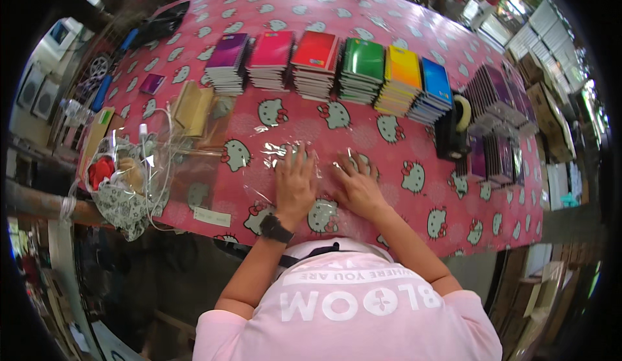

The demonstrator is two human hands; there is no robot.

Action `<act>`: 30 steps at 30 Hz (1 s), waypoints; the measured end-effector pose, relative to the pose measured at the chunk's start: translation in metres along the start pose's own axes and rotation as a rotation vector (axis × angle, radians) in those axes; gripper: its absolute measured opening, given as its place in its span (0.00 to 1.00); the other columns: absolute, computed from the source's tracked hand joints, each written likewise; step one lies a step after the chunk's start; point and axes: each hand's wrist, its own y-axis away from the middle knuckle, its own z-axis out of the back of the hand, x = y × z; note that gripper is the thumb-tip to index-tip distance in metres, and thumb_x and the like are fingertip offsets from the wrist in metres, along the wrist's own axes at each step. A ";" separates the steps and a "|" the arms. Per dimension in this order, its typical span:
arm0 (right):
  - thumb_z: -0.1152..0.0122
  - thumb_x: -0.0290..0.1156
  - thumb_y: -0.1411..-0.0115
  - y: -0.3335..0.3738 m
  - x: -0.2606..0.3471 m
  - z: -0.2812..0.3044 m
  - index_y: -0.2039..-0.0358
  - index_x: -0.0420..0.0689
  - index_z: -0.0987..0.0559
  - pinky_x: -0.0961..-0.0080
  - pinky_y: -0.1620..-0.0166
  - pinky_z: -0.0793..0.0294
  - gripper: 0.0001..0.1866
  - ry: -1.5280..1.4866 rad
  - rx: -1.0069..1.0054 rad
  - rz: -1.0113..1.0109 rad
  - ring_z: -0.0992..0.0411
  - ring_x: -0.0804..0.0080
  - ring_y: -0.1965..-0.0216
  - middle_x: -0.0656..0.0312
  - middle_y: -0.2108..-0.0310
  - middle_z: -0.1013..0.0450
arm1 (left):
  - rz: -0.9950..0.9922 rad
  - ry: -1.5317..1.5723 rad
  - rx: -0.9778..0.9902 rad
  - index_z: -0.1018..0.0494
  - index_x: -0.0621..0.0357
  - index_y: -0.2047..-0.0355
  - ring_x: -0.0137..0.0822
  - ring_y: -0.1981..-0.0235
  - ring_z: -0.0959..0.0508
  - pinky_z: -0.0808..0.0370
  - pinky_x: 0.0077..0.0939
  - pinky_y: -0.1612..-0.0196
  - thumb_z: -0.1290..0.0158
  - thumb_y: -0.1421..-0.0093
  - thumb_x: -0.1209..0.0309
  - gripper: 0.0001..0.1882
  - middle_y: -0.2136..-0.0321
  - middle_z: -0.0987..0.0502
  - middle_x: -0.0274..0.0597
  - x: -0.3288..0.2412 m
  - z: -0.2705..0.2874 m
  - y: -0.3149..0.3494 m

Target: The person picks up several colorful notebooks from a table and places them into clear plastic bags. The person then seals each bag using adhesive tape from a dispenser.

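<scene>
My left hand, with a dark watch on its wrist, lies palm down on a clear plastic film on the table. My right hand rests flat beside it, also on the shiny film. Both hands have their fingers spread and hold nothing. Whether the film is a bag or a loose sheet, I cannot tell. Beyond my hands stands a row of spiral notebook stacks, with purple, pink, red, green, yellow and blue covers.
A black tape dispenser stands right of the row, beside purple notebook bundles in clear wrap. On the left are brown cardboard pieces, clear plastic sleeves, a white cable and a patterned cloth bag. A pink patterned cover spreads over the table.
</scene>
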 end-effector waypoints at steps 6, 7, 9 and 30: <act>0.41 0.48 0.50 0.018 -0.024 -0.008 0.38 0.54 0.44 0.44 0.41 0.57 0.40 0.002 0.137 -0.104 0.58 0.49 0.36 0.56 0.35 0.55 | 0.036 0.288 -0.119 0.44 0.58 0.40 0.55 0.39 0.48 0.50 0.52 0.40 0.53 0.42 0.58 0.32 0.39 0.47 0.52 0.043 -0.011 -0.043; 0.41 0.45 0.49 0.010 -0.021 0.000 0.40 0.54 0.41 0.45 0.42 0.56 0.36 -0.067 0.044 -0.095 0.55 0.50 0.37 0.56 0.37 0.51 | 0.037 0.267 -0.242 0.43 0.58 0.40 0.56 0.39 0.47 0.50 0.50 0.39 0.52 0.42 0.59 0.32 0.39 0.45 0.52 0.070 -0.008 -0.068; 0.40 0.38 0.49 0.001 -0.020 0.016 0.45 0.53 0.34 0.47 0.42 0.53 0.29 -0.193 -0.137 -0.104 0.49 0.51 0.39 0.55 0.40 0.44 | 0.238 0.391 -0.452 0.39 0.63 0.45 0.53 0.43 0.40 0.44 0.42 0.41 0.52 0.41 0.65 0.26 0.45 0.37 0.55 0.115 0.020 -0.131; 0.42 0.28 0.47 -0.088 -0.002 0.035 0.62 0.43 0.24 0.69 0.56 0.31 0.11 -0.723 -0.337 0.073 0.31 0.61 0.58 0.58 0.61 0.26 | 0.545 1.276 -0.531 0.33 0.67 0.57 0.34 0.64 0.24 0.27 0.27 0.59 0.42 0.52 0.80 0.20 0.63 0.25 0.45 0.212 0.087 -0.177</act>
